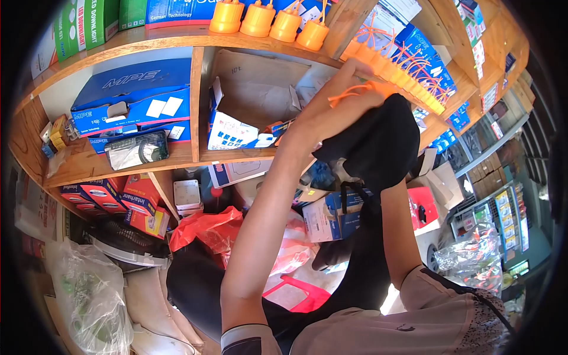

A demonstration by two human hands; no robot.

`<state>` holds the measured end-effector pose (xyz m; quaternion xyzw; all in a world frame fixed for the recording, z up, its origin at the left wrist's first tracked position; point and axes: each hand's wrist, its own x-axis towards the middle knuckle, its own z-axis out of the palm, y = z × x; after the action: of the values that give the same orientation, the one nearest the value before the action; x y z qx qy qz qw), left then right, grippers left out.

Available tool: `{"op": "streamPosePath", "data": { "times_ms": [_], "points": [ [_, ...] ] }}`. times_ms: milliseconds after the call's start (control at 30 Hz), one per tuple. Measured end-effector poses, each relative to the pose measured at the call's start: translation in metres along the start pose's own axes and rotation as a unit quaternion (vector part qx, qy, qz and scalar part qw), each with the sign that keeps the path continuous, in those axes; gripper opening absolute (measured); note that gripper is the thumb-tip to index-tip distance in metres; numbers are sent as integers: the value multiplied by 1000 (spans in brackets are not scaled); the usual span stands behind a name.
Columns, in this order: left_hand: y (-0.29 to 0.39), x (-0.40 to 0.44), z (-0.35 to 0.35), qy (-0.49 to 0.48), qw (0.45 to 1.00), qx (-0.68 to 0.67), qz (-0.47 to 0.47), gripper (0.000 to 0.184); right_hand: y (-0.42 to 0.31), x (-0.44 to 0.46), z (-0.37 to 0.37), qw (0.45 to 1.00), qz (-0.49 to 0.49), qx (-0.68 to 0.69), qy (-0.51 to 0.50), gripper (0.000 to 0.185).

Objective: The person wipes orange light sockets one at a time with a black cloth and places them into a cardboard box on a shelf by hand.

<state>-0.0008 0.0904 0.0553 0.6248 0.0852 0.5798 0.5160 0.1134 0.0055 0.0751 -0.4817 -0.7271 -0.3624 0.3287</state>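
Note:
My left hand (349, 97) reaches up to the shelf edge, its fingers bent around an orange piece with thin orange wires (355, 92), apparently a lamp holder. Just beyond it, a tight row of orange lamp holders (408, 77) with wire leads stands along the shelf. Several more orange lamp holders (257, 22) line the upper shelf to the left. A soft black item (384, 139), perhaps a cap or a cloth bag, covers the end of my right arm. It hides my right hand and its fingers, close below my left hand.
Blue MPE boxes (133, 94) and an open cardboard carton (254, 89) fill the shelf compartments. Below are red-and-blue boxes (121, 198), a red plastic bag (213, 231) and a clear plastic bag (89, 296). An upright wooden divider (197, 106) separates the compartments.

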Motion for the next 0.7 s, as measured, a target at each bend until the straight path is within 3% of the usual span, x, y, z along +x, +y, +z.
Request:
{"op": "streamPosePath", "data": {
  "times_ms": [33,100,133,200,300,433,633,700],
  "points": [
    [13,0,-1,-1,1000,0,0,48,1,-1,1,1000,-4,-24,6,33],
    [36,1,-5,-24,978,55,-199,43,4,-2,2,997,-12,-73,20,35],
    [28,2,-4,-23,978,55,-198,43,5,-2,3,995,-17,-96,27,36],
    [7,4,-4,-13,999,3,-33,48,18,4,9,997,-13,-77,28,35],
    [10,7,-13,-57,996,61,-5,49,20,-12,7,999,2,-20,27,34],
    [18,-3,-15,-47,989,134,-43,39,41,-36,0,996,10,84,-8,32],
    [26,0,7,-20,998,-12,-65,43,51,-30,6,988,40,150,19,29],
    [25,3,15,-31,997,16,-68,43,50,-20,15,985,52,163,29,28]
  ]
}}
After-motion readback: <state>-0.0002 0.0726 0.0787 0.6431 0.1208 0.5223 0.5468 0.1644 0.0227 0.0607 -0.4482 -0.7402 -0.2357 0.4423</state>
